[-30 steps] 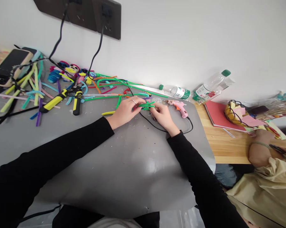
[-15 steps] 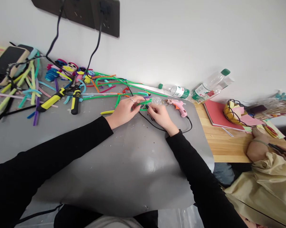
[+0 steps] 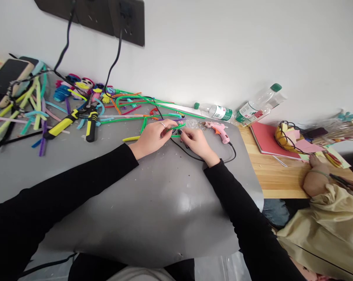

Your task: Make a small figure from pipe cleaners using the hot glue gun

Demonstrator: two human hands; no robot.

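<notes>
My left hand (image 3: 153, 136) and my right hand (image 3: 195, 141) meet at the far middle of the grey mat (image 3: 153, 203). Both pinch the same folded green pipe cleaner (image 3: 176, 130), the left with curled fingers and a ring, the right from the other side. A black cord (image 3: 194, 157) runs under my right hand to the pink glue gun (image 3: 220, 130) just right of it. A yellow pipe cleaner piece (image 3: 131, 138) lies by my left wrist.
Several loose coloured pipe cleaners (image 3: 129, 105) and yellow-handled pliers (image 3: 73, 121) lie at the back left. Two plastic bottles (image 3: 246, 111) rest by the wall. A red notebook (image 3: 270, 141) and another person's arm (image 3: 325, 195) are on the wooden table at right.
My hands have drawn slightly closer together on the green pipe cleaner, and the bundle between them looks shorter. The view has shifted a little.
</notes>
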